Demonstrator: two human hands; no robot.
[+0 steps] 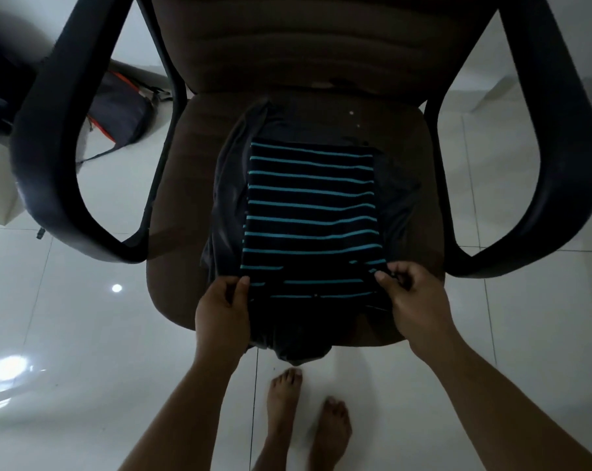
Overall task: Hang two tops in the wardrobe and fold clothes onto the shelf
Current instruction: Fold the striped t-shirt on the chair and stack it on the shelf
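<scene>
Striped top (309,205) — folded flat on a grey garment (226,212) on the chair seat (179,205), where I work. My left hand (223,311) pinches its near left corner; my right hand (413,300) pinches the near right. Bare feet (284,396) on white tiles (66,317). Backpack (121,110) lies beyond the left armrest (49,130).

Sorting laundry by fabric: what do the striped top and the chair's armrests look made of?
Striped top: looks like soft knit, probably cotton jersey, matte; it lies limp and creases under the left hand and right hand. Armrests: likely moulded black plastic, with a dull sheen along smooth, rigid curves.
</scene>
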